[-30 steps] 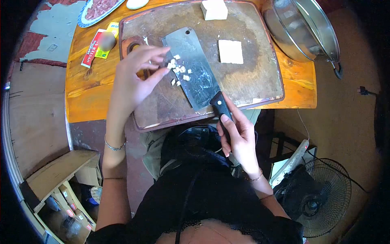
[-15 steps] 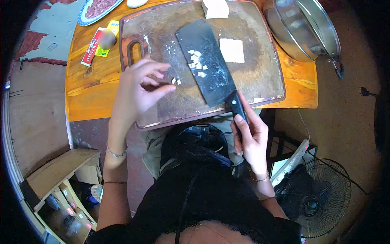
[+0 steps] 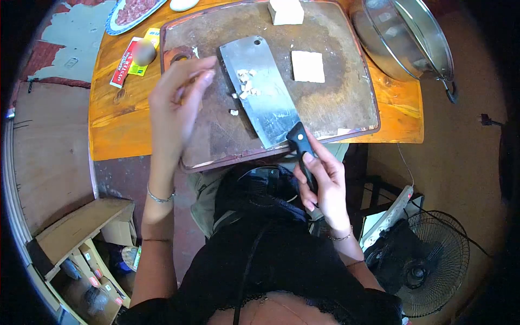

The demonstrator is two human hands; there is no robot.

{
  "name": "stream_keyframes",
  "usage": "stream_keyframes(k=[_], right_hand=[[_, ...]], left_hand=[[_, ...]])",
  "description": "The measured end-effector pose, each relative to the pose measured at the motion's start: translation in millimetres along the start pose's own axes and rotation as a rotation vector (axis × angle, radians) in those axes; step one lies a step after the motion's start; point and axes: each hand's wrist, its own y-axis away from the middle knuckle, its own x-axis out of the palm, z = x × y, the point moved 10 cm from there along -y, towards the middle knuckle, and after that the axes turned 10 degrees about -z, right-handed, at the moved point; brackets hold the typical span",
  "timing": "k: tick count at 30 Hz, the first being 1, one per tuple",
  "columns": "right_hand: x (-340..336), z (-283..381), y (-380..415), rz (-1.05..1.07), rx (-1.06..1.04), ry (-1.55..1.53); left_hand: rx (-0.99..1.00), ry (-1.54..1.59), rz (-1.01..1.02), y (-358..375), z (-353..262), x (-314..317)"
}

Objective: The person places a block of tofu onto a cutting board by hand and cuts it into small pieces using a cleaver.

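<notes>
My right hand (image 3: 327, 179) grips the black handle of a cleaver (image 3: 271, 103). Its broad blade lies flat over the cutting board (image 3: 341, 103), bearing a small heap of white diced bits (image 3: 248, 86). Left of the blade, a loose white bit (image 3: 234, 112) rests on the board. My left hand (image 3: 176, 92) hovers above the board's left side, slightly blurred, thumb and forefinger apart and nothing visible between them. A flat white slab that looks like tofu (image 3: 307, 66) lies right of the blade, with a thicker white block (image 3: 286, 12) at the far edge.
At the back left sit a plate of minced meat (image 3: 115, 24), a white egg-shaped thing (image 3: 183, 5), a red oyster sauce packet (image 3: 123, 67) and a brown egg (image 3: 143, 53). A steel pot (image 3: 390, 43) stands right of the board. A fan (image 3: 417, 273) is below right.
The cleaver has shifted left with the white bits on it, its blade now catching the light. My left hand has moved up and left, away from the loose bits.
</notes>
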Motion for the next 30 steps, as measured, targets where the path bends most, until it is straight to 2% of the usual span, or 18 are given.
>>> stream_keyframes(k=[1,4,7,12,17,21,24,26,28,30], right_hand=[[-2.3,2.7,-0.4,-0.013,0.006,-0.015],[-8.0,12.9,-2.4,-0.047,-0.052,0.005],[-10.8,23.6,1.6,-0.079,-0.113,0.169],[-14.1,13.6,8.4,-0.103,-0.180,0.338],[-0.9,-8.9,10.3,-0.026,-0.042,0.153],[-1.6,-10.5,7.0,-0.005,-0.031,0.061],[-7.6,-6.9,5.4,0.004,0.039,-0.043],[-20.4,11.6,8.3,-0.068,0.049,-0.057],[-39.7,50.3,13.4,-0.174,-0.081,-0.039],[-59.0,104.0,22.4,-0.250,-0.328,-0.062]], left_hand=[[-0.132,-0.050,0.013,-0.3,2.9,-2.0],[-0.052,-0.064,0.157,7.4,2.7,7.1],[-0.037,-0.146,0.324,24.6,-3.3,21.9],[-0.052,-0.133,0.262,33.1,-2.8,28.9],[0.040,0.078,0.114,22.5,-10.9,35.1],[0.061,0.019,0.115,4.8,-17.5,18.6],[-0.068,0.018,0.044,-6.1,0.6,-6.2],[-0.068,0.062,0.005,-10.0,1.3,-16.6],[-0.059,0.106,-0.038,-11.7,1.2,-21.1],[-0.071,0.062,-0.009,-11.2,5.9,-20.3]])
